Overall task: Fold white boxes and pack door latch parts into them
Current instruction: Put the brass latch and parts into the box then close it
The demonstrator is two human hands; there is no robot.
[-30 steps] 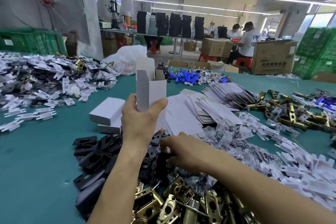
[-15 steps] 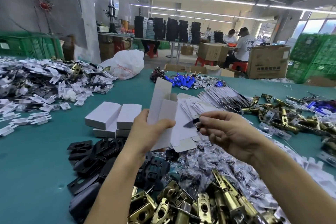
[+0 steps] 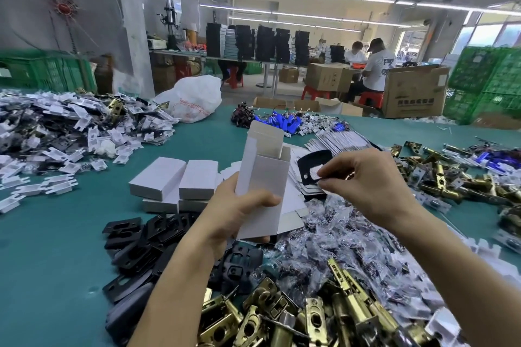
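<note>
With your left grip (image 3: 234, 214) clamped round the upright white box (image 3: 263, 177), turn the black plate (image 3: 314, 156) pinched in your right grip (image 3: 366, 177), just beside the open top, edge-first and slide it in.

The right hand (image 3: 363, 180) covers one end of the black plate (image 3: 313, 162); the left hand (image 3: 236, 211) hides part of the white box (image 3: 265, 177). Brass latches (image 3: 270, 315) run off the bottom edge. Print on the white bag (image 3: 194, 96) is unreadable.
</note>
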